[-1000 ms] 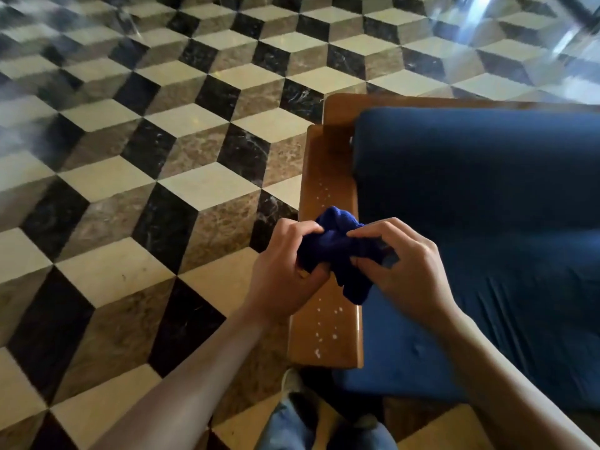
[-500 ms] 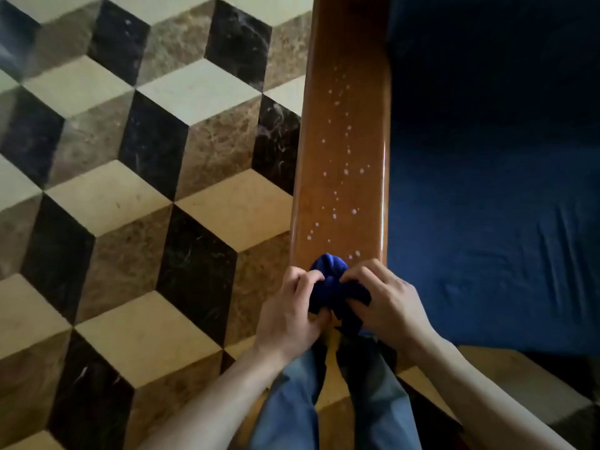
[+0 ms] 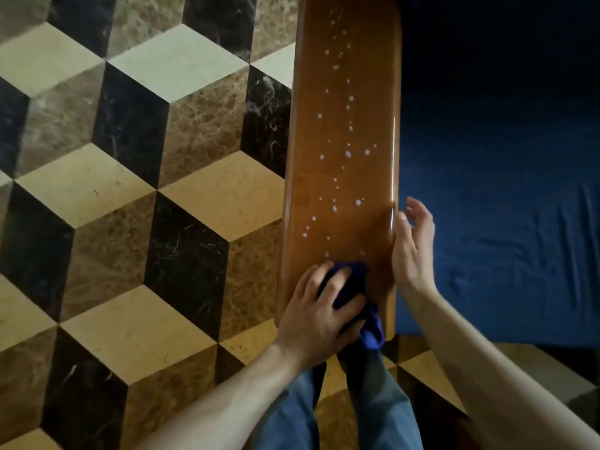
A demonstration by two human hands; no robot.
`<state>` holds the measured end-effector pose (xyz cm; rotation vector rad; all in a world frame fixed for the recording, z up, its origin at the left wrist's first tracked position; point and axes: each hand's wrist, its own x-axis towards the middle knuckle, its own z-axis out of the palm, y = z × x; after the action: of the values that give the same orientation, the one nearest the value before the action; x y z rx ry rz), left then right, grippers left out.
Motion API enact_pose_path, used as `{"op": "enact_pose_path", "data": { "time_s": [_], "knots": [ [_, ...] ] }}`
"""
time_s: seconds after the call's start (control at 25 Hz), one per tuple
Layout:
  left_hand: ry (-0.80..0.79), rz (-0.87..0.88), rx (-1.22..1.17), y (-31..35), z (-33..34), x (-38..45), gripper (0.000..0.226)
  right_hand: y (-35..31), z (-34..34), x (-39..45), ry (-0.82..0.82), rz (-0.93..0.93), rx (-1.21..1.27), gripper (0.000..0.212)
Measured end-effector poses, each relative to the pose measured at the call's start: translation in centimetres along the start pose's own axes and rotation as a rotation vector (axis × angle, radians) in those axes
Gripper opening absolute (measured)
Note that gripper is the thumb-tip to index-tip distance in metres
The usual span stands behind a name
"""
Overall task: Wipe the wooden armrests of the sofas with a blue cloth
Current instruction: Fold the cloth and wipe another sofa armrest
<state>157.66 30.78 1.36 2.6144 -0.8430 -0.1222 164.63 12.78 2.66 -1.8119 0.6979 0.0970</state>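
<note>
A glossy wooden armrest [image 3: 344, 131] runs away from me down the middle of the view, dotted with several white droplets. My left hand [image 3: 321, 310] lies on top of the bunched blue cloth [image 3: 368, 326] at the armrest's near end, fingers spread over it and pressing it onto the wood. A corner of the cloth hangs past the near edge. My right hand [image 3: 410, 248] holds nothing; its fingers are loosely extended beside the armrest's right edge, above the sofa seat.
The dark blue sofa cushion [image 3: 506, 190] fills the right side. Patterned marble floor [image 3: 130, 190] in cream, brown and black cubes spreads to the left. My jeans-clad legs [image 3: 341, 407] stand just below the armrest's near end.
Both hands gripped the cloth together before. Now my right hand has let go and moved to the armrest's right edge, while my left hand presses the cloth flat on the wood.
</note>
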Motion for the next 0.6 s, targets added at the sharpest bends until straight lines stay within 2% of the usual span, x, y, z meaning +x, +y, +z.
{"op": "enact_pose_path", "data": {
  "time_s": [0.08, 0.16, 0.24, 0.32, 0.4, 0.44, 0.52, 0.6],
  "knots": [
    [-0.001, 0.137, 0.01, -0.5, 0.4, -1.8, 0.029, 0.1, 1.5, 2.4, -0.035, 0.14, 0.004, 0.051],
    [-0.027, 0.265, -0.019, -2.5, 0.1, -2.7, 0.028, 0.7, 2.7, 2.8, 0.007, 0.122, -0.116, 0.053],
    [0.005, 0.256, -0.022, -5.7, -0.9, 1.9, 0.026, 1.1, 3.2, 2.8, 0.055, 0.105, -0.169, 0.05],
    [0.05, 0.121, 0.039, -8.8, -1.4, 11.2, 0.026, 1.6, 3.2, 3.0, 0.074, 0.088, -0.175, 0.048],
    [0.099, -0.134, 0.104, -10.9, -2.8, 20.4, 0.031, 1.9, 3.3, 3.4, 0.059, 0.083, -0.158, 0.049],
    [0.154, -0.213, 0.127, -10.8, -2.7, 22.0, 0.033, 2.0, 3.4, 3.6, 0.054, 0.075, -0.151, 0.05],
    [0.137, -0.155, 0.119, -8.3, -1.1, 17.8, 0.034, 2.2, 3.3, 3.3, 0.068, 0.047, -0.114, 0.053],
    [-0.06, 0.032, 0.062, -3.9, -0.6, 7.0, 0.036, 1.7, 2.7, 2.9, 0.077, 0.032, -0.001, 0.054]
  ]
}}
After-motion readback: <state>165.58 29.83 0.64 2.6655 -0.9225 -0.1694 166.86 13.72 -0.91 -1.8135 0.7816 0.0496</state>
